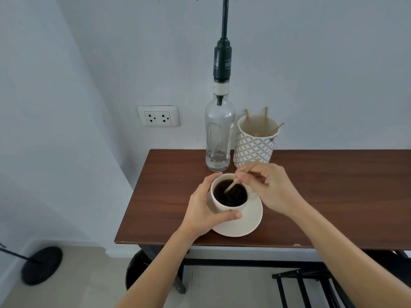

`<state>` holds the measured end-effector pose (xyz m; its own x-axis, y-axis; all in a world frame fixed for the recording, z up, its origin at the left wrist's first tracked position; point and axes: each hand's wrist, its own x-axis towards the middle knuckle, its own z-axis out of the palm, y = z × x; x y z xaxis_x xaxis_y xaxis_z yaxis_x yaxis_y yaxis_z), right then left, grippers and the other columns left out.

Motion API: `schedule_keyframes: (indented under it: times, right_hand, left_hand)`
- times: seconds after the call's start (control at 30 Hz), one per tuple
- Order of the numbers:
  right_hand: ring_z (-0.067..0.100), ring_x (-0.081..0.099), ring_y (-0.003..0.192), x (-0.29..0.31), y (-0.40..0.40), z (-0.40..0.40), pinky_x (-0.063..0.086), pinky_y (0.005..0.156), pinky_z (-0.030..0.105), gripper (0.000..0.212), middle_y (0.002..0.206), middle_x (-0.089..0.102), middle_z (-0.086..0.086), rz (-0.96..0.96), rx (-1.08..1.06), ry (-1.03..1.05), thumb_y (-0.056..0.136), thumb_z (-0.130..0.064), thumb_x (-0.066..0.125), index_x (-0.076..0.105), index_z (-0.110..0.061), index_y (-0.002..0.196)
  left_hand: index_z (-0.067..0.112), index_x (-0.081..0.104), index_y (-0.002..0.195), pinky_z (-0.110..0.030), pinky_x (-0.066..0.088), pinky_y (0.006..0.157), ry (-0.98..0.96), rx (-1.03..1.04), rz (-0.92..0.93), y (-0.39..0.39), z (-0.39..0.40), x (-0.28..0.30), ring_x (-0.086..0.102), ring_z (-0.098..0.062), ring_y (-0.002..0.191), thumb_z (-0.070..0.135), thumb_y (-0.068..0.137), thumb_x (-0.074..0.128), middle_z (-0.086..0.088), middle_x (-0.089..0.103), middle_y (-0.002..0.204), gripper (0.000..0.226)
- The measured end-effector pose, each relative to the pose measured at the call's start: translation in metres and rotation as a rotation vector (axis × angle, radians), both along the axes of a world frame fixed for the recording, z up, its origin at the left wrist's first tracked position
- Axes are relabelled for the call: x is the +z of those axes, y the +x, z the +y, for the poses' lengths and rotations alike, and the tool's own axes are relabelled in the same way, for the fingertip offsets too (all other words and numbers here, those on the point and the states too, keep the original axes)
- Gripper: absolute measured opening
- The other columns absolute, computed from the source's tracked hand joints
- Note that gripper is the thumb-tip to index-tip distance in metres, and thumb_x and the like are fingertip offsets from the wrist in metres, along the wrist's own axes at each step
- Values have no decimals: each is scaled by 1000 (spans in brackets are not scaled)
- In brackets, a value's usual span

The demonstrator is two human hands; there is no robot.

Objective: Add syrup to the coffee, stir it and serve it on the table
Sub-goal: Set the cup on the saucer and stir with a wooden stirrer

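Observation:
A white cup (224,206) of black coffee sits on a white saucer (249,223) near the front left of the brown table (333,196). My left hand (202,207) wraps around the cup's left side. My right hand (269,185) pinches a wooden stir stick (232,185) whose lower end dips into the coffee. Behind the cup stands a clear syrup bottle (219,134) with a dark pump top; a little liquid shows at its bottom.
A patterned mug (253,147) holding several wooden stir sticks stands right of the bottle, by the wall. A wall socket (158,116) is at the left. A round black stand base (42,265) lies on the floor; a black chair (311,287) is under the table's right.

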<state>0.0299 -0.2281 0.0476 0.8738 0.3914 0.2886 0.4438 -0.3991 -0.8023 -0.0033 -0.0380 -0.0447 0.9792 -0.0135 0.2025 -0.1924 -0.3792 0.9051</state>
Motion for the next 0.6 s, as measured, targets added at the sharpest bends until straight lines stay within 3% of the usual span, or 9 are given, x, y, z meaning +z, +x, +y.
schedule_keyframes:
  times: [0.1, 0.2, 0.3, 0.4, 0.5, 0.6]
  right_hand:
    - [7, 69, 84, 4, 8, -8, 49, 73, 11, 13, 84, 76, -6, -113, -98, -88, 95, -12, 67, 75, -9, 86]
    - [4, 70, 82, 11, 9, -24, 51, 76, 15, 15, 79, 76, -7, -41, -69, -183, 97, -14, 63, 73, -16, 86]
    - [8, 72, 82, 7, 3, -15, 54, 81, 20, 16, 86, 76, -5, 122, 38, -68, 96, -13, 64, 75, -12, 84]
    - [8, 71, 84, -3, 5, -1, 55, 80, 23, 16, 88, 76, -7, 61, -35, 28, 94, -12, 67, 76, -7, 82]
    - [6, 70, 85, 4, 10, -10, 53, 82, 27, 14, 83, 76, -8, -53, -127, -62, 95, -12, 67, 75, -10, 84]
    - [4, 70, 82, 13, 9, -26, 53, 83, 25, 15, 78, 76, -7, 22, -68, -173, 96, -15, 64, 73, -15, 84]
  left_hand:
    - [32, 49, 139, -44, 47, 111, -1, -6, 5, 0, 0, 1, 58, -11, 131, 45, 57, 95, 14, 64, 133, 95]
    - [37, 48, 138, -42, 47, 111, 3, -1, 13, 0, -1, 2, 57, -9, 131, 46, 57, 94, 16, 63, 133, 94]
    - [36, 48, 139, -45, 47, 111, 6, 0, 15, 0, 0, 1, 58, -11, 130, 47, 56, 95, 15, 65, 132, 96]
    - [34, 48, 140, -47, 47, 111, 10, -8, 9, 0, 0, 1, 58, -13, 131, 46, 58, 95, 13, 65, 134, 96]
    - [35, 48, 139, -45, 47, 111, 3, -5, 14, 0, 0, 1, 57, -11, 132, 47, 57, 95, 15, 63, 134, 95]
    - [38, 48, 138, -45, 47, 111, 7, -3, 15, 0, 0, 2, 57, -11, 131, 50, 56, 94, 16, 63, 133, 94]
